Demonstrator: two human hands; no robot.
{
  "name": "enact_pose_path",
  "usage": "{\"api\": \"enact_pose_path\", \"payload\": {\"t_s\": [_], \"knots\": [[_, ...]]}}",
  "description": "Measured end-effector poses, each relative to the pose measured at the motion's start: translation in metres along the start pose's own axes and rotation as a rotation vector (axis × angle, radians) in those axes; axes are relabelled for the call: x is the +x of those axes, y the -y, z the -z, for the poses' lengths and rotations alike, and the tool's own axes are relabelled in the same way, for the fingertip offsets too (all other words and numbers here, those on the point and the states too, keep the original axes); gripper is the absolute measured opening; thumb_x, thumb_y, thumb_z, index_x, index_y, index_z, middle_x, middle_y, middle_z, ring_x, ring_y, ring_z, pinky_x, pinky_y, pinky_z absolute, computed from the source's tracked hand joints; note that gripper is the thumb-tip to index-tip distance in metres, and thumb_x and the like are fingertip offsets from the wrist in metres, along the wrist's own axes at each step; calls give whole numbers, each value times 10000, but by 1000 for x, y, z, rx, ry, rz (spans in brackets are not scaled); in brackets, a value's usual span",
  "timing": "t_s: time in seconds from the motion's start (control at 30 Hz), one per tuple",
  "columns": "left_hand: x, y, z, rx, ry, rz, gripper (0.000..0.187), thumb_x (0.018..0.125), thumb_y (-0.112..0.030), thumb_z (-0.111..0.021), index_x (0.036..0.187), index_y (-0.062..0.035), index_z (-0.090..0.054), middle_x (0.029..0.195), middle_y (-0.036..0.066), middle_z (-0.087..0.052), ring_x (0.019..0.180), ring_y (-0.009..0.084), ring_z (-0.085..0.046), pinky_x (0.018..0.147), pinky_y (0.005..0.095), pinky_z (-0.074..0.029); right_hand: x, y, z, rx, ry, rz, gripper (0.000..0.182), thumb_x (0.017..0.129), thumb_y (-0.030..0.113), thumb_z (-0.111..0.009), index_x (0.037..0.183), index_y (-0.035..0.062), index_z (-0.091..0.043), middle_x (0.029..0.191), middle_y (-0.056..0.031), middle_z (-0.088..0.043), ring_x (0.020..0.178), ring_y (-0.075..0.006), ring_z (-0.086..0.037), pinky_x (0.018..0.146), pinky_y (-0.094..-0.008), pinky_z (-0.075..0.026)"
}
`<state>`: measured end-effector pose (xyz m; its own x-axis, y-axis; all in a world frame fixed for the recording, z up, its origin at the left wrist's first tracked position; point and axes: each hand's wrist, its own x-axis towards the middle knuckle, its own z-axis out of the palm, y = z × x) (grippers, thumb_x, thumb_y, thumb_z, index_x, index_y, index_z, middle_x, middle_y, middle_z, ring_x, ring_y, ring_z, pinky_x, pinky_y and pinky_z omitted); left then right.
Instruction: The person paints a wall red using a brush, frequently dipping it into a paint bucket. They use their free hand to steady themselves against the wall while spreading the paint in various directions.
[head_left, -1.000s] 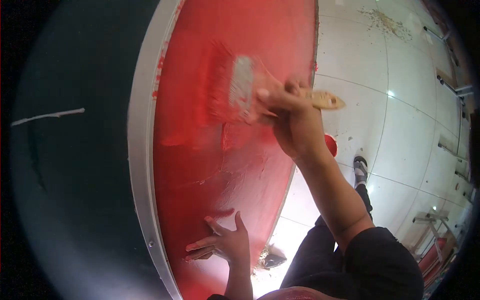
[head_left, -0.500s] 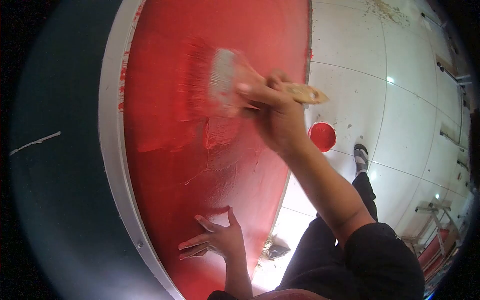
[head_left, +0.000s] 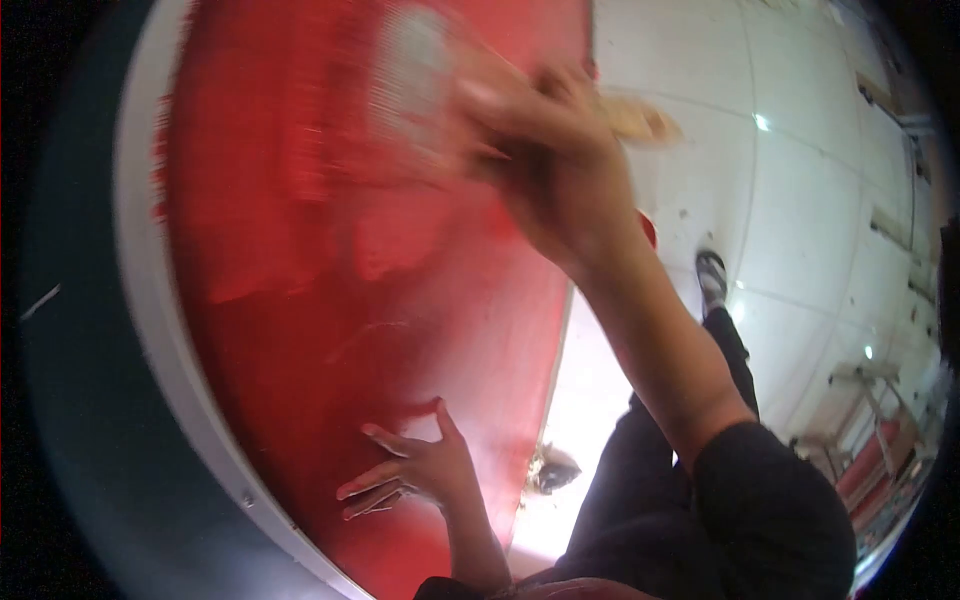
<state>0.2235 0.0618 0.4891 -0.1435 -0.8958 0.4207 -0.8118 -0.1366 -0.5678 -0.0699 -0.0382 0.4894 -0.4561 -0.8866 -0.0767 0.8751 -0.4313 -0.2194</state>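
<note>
My right hand (head_left: 550,135) is closed round the handle of a wide paintbrush (head_left: 410,75), near the upper middle. Motion blurs both the hand and the brush. The brush head lies over the upper part of a red painted surface (head_left: 290,360), but the blur hides whether its bristles touch. Lower down, my left hand (head_left: 420,465) is held by the same surface with its fingers spread and nothing in it; red paint marks its fingertips.
A pale metal edge strip (head_left: 160,320) borders the red surface, with a dark panel (head_left: 80,400) beyond. On the tiled floor (head_left: 810,200), a red paint container (head_left: 648,230) is mostly hidden behind my right forearm. My foot (head_left: 712,280) and a metal stand (head_left: 880,400) are at the right.
The view has shifted, and the surface and edge strip sit further left. My right hand and the brush appear larger and higher. The paint container has become mostly covered by my forearm.
</note>
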Motion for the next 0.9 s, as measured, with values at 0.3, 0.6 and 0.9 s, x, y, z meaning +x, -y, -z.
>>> {"api": "enact_pose_path", "payload": {"t_s": [0.3, 0.6, 0.9], "knots": [[2, -5, 1, 69, -62, -63, 1253, 638, -698, -708, 1519, -181, 17, 1358, 440, 325, 1195, 704, 269, 816, 851, 0, -6, -86, 214, -74, -438, -94, 350, 753, -41, -683, 766, 152, -392, 727, -23, -545, 628, -179, -620, 556, -337, -546], [2, -7, 0, 99, -75, -85, 1285, 630, -725, -693, 1516, -165, 51, 1351, 436, 341, 1205, 692, 274, 852, 834, 14, 2, -59, 153, -476, -226, 48, 349, 764, -39, -709, 698, 118, -405, 717, -17, -562, 643, -136, -624, 574, -300, -554], [-1, -8, -3, 215, -64, -58, 1316, 591, -851, -575, 1516, -139, 35, 1367, 415, 341, 1228, 686, 237, 913, 803, 31, 23, -76, 230, -5, -359, -168, 340, 748, -57, -681, 805, 124, -399, 797, -44, -521, 692, -216, -634, 647, -360, -578]]}}
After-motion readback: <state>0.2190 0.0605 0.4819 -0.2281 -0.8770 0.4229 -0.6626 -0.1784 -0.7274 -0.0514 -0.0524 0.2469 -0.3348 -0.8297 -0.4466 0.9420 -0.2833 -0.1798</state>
